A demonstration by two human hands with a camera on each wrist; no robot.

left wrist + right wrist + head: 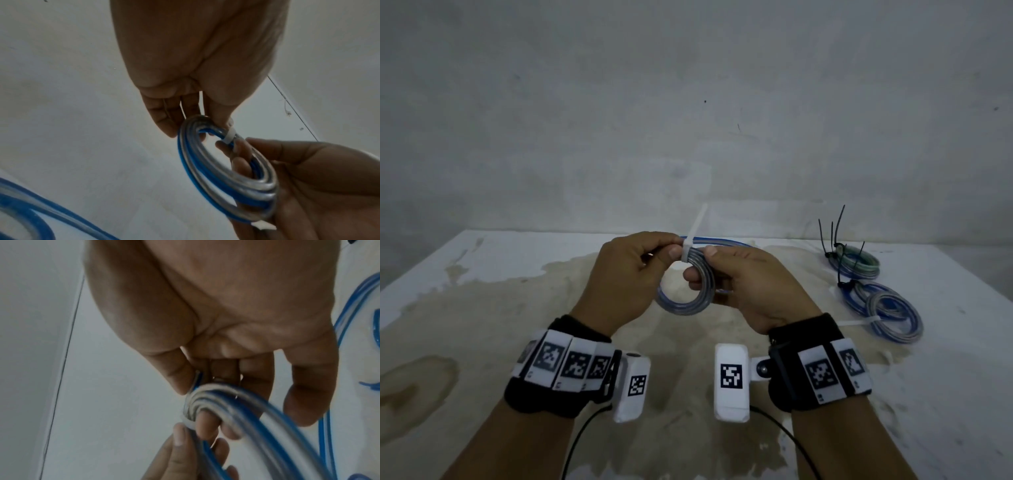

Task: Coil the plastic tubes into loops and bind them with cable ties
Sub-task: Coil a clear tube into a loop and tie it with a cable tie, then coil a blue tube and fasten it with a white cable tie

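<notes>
Above the middle of the table (482, 274), both hands hold a coil of blue and clear tube (688, 301), its ring facing the person. The left hand (626, 274) and right hand (739, 284) each pinch its top beside a white cable tie (690, 246), whose tail points up toward the far edge. Bound coils (880, 308) lie by the right edge

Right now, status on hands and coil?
Both hands, left hand and right hand, pinch the coil beside the white cable tie. Tie wrapped, tail up. Nothing in the way.
</notes>
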